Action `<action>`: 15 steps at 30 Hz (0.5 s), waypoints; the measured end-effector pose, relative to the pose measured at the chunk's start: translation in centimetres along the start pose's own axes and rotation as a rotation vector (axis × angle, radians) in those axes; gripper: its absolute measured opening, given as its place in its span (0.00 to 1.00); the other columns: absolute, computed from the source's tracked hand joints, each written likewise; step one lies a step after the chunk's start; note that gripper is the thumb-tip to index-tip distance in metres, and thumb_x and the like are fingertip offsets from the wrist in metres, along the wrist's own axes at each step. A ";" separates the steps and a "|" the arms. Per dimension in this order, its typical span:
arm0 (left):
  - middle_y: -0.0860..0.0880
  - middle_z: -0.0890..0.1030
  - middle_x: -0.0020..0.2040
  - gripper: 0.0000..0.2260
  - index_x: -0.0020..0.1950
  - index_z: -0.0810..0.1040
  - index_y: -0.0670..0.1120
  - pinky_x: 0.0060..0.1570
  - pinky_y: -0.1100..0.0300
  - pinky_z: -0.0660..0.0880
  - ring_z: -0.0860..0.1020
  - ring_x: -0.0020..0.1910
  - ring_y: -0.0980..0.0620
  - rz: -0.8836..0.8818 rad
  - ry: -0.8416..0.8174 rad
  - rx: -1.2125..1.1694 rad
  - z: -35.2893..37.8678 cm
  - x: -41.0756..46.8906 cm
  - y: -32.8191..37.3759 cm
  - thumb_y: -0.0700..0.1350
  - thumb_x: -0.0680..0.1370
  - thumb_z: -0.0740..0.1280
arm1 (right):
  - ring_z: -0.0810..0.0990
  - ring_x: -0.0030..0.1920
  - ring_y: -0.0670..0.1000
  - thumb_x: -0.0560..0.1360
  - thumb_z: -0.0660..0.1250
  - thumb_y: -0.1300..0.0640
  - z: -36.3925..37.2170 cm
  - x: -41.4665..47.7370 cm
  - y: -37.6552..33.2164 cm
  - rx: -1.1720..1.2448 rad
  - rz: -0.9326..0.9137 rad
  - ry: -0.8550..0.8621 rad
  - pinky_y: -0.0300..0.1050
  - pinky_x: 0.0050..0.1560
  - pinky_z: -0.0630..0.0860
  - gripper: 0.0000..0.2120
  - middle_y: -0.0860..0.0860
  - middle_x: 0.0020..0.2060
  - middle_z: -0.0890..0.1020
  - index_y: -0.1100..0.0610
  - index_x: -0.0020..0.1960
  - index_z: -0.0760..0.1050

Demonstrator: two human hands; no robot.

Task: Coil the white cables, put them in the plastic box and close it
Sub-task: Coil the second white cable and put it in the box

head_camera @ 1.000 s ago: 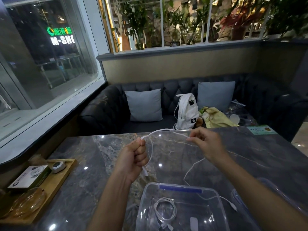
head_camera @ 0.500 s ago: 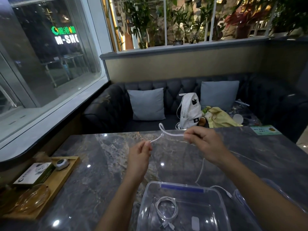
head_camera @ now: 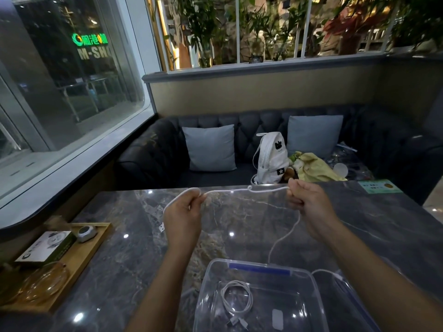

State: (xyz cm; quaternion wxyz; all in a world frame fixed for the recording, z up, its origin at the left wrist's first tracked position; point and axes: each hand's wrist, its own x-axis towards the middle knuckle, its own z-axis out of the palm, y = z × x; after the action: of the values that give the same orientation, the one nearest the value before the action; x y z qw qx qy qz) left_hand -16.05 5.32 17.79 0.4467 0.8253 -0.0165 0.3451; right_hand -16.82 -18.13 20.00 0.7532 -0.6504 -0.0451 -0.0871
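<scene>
Left hand (head_camera: pixel 183 216), right hand (head_camera: pixel 309 202) parted: one cable (head_camera: pixel 227 190) stretched, one apparently boxed.

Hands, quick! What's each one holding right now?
Left hand: pinches the white cable.
Right hand: fingers curled round the same cable.

Dark tufted sofa (head_camera: pixel 239 144) behind a marble table (head_camera: pixel 134 236), night window (head_camera: pixel 72 80) left
</scene>
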 end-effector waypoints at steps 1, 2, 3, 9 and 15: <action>0.47 0.78 0.30 0.07 0.35 0.78 0.42 0.34 0.66 0.68 0.75 0.33 0.52 0.013 0.002 -0.004 0.0 -0.1 -0.1 0.40 0.73 0.69 | 0.62 0.21 0.40 0.79 0.56 0.60 0.0 0.1 -0.1 -0.005 0.007 0.006 0.30 0.24 0.63 0.21 0.43 0.17 0.66 0.54 0.26 0.65; 0.48 0.78 0.29 0.07 0.34 0.78 0.42 0.33 0.67 0.67 0.74 0.33 0.52 0.021 0.002 0.000 0.1 -0.1 -0.2 0.40 0.73 0.69 | 0.61 0.21 0.40 0.79 0.56 0.59 0.0 0.3 -0.3 -0.013 0.013 0.006 0.30 0.23 0.62 0.21 0.43 0.17 0.65 0.54 0.26 0.64; 0.51 0.76 0.29 0.07 0.34 0.78 0.43 0.33 0.68 0.66 0.74 0.31 0.54 0.033 -0.001 0.016 0.1 -0.1 -0.4 0.40 0.73 0.69 | 0.60 0.21 0.40 0.79 0.55 0.59 0.1 0.4 -0.4 -0.023 0.018 0.005 0.30 0.23 0.61 0.22 0.42 0.17 0.65 0.53 0.26 0.63; 0.43 0.81 0.34 0.05 0.38 0.80 0.39 0.35 0.65 0.63 0.75 0.33 0.49 0.117 -0.008 0.249 -0.6 1.3 -1.6 0.37 0.73 0.68 | 0.61 0.21 0.40 0.78 0.58 0.55 0.7 0.2 -0.5 -0.276 0.001 -0.187 0.30 0.22 0.60 0.22 0.42 0.17 0.66 0.52 0.25 0.68; 0.42 0.78 0.30 0.12 0.32 0.75 0.39 0.38 0.51 0.72 0.76 0.32 0.43 -0.073 -0.110 0.159 0.7 1.0 -0.7 0.41 0.75 0.66 | 0.67 0.23 0.40 0.76 0.63 0.53 0.7 0.5 -0.6 -0.616 -0.017 -0.347 0.33 0.26 0.66 0.16 0.43 0.21 0.72 0.51 0.29 0.72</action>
State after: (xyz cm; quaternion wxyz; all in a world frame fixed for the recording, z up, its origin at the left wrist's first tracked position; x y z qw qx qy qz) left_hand -14.66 5.56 17.62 0.3905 0.8758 0.0164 0.2831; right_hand -16.39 -17.55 20.79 0.5020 -0.8518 -0.1492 0.0091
